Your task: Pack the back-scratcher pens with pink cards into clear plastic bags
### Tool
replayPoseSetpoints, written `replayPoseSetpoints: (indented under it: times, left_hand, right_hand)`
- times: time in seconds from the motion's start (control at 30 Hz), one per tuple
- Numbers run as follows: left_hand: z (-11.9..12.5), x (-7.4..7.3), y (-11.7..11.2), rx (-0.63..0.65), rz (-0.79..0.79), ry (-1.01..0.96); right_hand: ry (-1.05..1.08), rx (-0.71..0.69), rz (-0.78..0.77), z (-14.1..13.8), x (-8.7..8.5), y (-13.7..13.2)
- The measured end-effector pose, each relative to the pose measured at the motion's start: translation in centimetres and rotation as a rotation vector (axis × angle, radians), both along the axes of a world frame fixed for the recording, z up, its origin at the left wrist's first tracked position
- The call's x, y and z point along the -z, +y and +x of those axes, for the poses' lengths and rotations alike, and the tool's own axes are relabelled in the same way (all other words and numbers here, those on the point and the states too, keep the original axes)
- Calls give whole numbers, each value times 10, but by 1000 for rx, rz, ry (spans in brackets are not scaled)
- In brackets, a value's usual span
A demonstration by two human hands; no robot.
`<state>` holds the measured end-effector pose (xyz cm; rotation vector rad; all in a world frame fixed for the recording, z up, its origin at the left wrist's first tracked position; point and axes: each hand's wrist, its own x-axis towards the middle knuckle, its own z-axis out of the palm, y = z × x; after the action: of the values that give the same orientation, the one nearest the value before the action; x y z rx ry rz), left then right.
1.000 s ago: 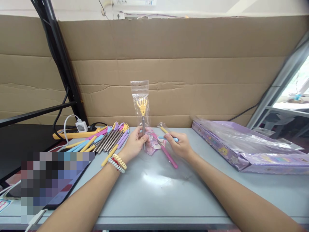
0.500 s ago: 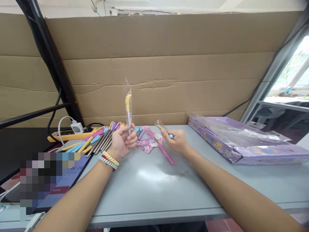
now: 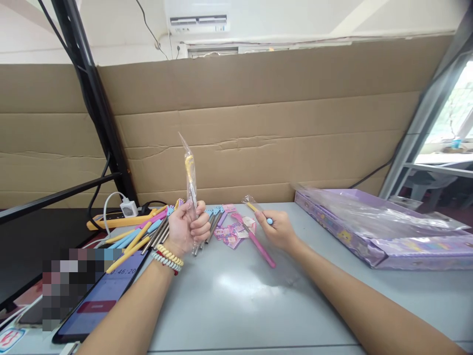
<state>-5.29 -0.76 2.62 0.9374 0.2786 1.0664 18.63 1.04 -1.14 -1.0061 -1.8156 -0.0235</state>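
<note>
My left hand (image 3: 188,227) is closed round a yellow-headed back scratcher (image 3: 189,172) with a metal rod. The scratcher stands upright in a clear plastic sleeve. My right hand (image 3: 277,227) is closed above the table on a yellow stick (image 3: 253,206) with clear plastic at its tip. A round blue end (image 3: 269,221) shows between the fingers; whether it belongs to the stick I cannot tell. Between my hands, a pink back scratcher (image 3: 260,246) lies slantwise beside small pink printed cards (image 3: 232,235). More back scratchers (image 3: 142,234) with coloured handles and metal rods are piled behind my left hand.
At the right, a purple printed box (image 3: 369,244) holds clear plastic sleeves (image 3: 354,217). A yellow power strip (image 3: 98,224) with a white charger (image 3: 128,207) stands back left. A tablet (image 3: 92,313) lies front left. Cardboard (image 3: 258,153) closes off the table's back.
The whole view has tilted up, so the table sits lower. In my left hand the wrapped scratcher leans slightly more left, and the fingers have closed more tightly. My right hand keeps its grip.
</note>
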Motion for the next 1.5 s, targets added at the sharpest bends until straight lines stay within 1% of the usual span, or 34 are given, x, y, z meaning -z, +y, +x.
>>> replayPoseSetpoints:
  times: [0.07, 0.1, 0.17, 0.23, 0.3, 0.4, 0.5, 0.67, 0.83, 0.97, 1.1, 1.2, 1.27, 1.37, 1.5]
  left_hand:
    - [5, 2, 1, -75, -15, 49]
    - [8, 3, 3, -134, -16, 84]
    - [15, 8, 6, -289, 5, 169]
    - [21, 14, 9, -429, 56, 283]
    - [25, 20, 12, -492, 127, 390]
    - [31, 26, 12, -480, 196, 437]
    - [37, 31, 8, -435, 201, 422]
    - [46, 39, 6, -315, 248, 428]
    - [44, 46, 11, -267, 324, 495]
    - [41, 48, 12, -223, 359, 528]
    - [42, 47, 11, -182, 378, 586]
    - [43, 45, 9, -188, 393, 629]
    - [44, 44, 7, -199, 410, 654]
    - [45, 43, 5, -189, 430, 696]
    - [47, 44, 4, -185, 420, 721]
  right_hand:
    - [76, 13, 51, 1, -2, -1]
    - [106, 6, 72, 1, -3, -2]
    - [136, -41, 100, 3, -5, -3]
    - [132, -93, 90, 5, -5, -3]
    - [117, -106, 43, 7, -4, -2]
    - [115, -62, -13, 9, -1, 0]
    - [133, -4, -1, 12, -1, 3]
    - [141, 77, 1, 16, -1, 7]
    - [136, 117, 1, 19, -2, 9]
    - [126, 160, -43, 22, -1, 13]
    - [-7, 118, -158, 24, 3, 17]
    - [-174, 65, -286, 24, 7, 20]
    - [-292, 44, -341, 23, 10, 21]
    - [-428, 36, -369, 22, 13, 22]
    - [-512, 50, -367, 21, 15, 22]
